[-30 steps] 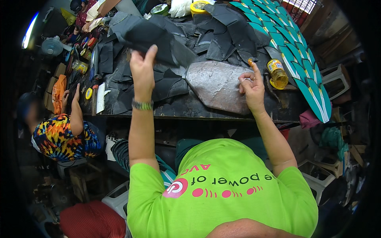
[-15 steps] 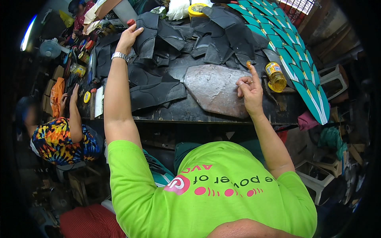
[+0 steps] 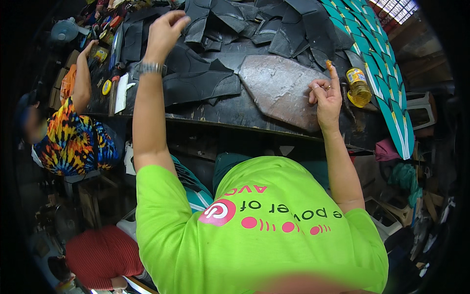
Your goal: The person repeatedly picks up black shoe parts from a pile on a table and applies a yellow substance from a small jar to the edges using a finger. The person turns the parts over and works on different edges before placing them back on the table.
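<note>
My left hand [image 3: 165,30] reaches far over the dark workbench [image 3: 230,113], fingers spread, just above a heap of black cut pieces [image 3: 220,24]; it holds nothing and wears a metal wristwatch [image 3: 151,67]. More black pieces [image 3: 198,84] lie under my forearm. My right hand [image 3: 327,95] hovers at the right edge of a grey-brown stone slab [image 3: 276,87], index finger raised with an orange dab on its tip, the other fingers loosely curled. A small jar of yellow liquid [image 3: 358,86] stands just to its right.
A row of teal shaped pieces [image 3: 387,73] runs along the bench's right side. At the left, a person in a tie-dye shirt [image 3: 73,139] stretches an arm [image 3: 82,73] onto the bench among small tins and tools. Someone in red [image 3: 100,255] is below left.
My left hand has moved from the black pieces near the bench's middle out to the far left heap. My right hand stays at the slab, its index finger now lifted.
</note>
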Available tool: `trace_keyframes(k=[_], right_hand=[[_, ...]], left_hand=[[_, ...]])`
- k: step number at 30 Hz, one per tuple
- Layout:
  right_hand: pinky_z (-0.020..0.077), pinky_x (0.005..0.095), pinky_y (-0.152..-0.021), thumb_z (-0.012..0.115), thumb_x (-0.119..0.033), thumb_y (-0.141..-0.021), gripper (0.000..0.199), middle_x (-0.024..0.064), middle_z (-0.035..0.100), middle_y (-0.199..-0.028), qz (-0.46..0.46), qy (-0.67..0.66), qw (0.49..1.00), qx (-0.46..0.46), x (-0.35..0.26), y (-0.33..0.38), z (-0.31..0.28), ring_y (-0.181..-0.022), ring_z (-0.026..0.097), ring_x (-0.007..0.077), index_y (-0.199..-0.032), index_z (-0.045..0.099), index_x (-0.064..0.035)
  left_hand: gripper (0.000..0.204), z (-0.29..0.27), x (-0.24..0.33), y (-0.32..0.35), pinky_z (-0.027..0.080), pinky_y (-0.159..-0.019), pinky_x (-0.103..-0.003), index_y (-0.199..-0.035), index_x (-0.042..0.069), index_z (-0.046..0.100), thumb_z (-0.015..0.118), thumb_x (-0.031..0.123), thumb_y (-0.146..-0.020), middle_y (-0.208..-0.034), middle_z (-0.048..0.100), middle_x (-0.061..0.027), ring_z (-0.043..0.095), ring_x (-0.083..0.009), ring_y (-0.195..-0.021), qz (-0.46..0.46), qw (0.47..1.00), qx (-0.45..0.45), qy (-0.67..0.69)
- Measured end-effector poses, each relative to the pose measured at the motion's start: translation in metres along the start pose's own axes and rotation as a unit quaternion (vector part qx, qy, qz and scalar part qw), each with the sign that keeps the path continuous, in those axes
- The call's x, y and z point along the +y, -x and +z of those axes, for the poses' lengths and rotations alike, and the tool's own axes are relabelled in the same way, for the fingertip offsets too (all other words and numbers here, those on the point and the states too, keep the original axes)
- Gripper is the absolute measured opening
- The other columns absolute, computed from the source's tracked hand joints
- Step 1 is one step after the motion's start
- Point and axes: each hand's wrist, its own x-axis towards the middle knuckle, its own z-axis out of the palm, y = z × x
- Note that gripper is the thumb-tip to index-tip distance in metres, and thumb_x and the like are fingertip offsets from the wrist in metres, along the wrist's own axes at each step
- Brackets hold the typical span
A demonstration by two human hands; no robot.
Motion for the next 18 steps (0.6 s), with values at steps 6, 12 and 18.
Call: trace_keyframes(k=[6, 12, 18], right_hand=[[0.0435, 0.0188, -0.056, 0.057, 0.004, -0.093, 0.069, 0.0067, 0.059, -0.092, -0.011, 0.017, 1.0, -0.018, 0.001, 0.001, 0.002, -0.064, 0.052, 0.0052, -0.154, 0.028, -0.0074], [0.0443, 0.0185, -0.058, 0.059, 0.004, -0.092, 0.068, 0.0047, 0.06, -0.096, -0.044, 0.06, 0.997, -0.005, -0.01, 0.008, 0.008, -0.066, 0.052, 0.0041, -0.153, 0.034, -0.0116], [0.0419, 0.0238, -0.058, 0.063, 0.003, -0.086, 0.033, 0.0039, 0.058, -0.084, -0.114, 0.297, 0.947, -0.049, -0.054, 0.051, -0.029, -0.061, 0.048, 0.0088, -0.118, 0.068, -0.0053]], left_hand=[[0.048, -0.005, 0.041, 0.138, 0.046, -0.097, -0.04, -0.114, 0.006, 0.068, 0.081, 0.03, -0.075, -0.115, 0.065, -0.0101, 0.061, -0.0286, -0.11, 0.083, 0.973, -0.111, -0.186], [0.039, 0.004, 0.048, 0.151, 0.049, -0.081, -0.041, -0.101, 0.007, 0.063, 0.083, 0.026, -0.073, -0.099, 0.065, -0.01, 0.063, -0.0316, -0.093, 0.059, 0.985, -0.074, -0.146], [0.026, -0.023, 0.101, 0.156, 0.051, -0.072, -0.035, -0.099, 0.001, 0.068, 0.078, 0.018, -0.082, -0.092, 0.071, -0.0138, 0.068, -0.0313, -0.081, 0.025, 0.997, -0.07, -0.003]])
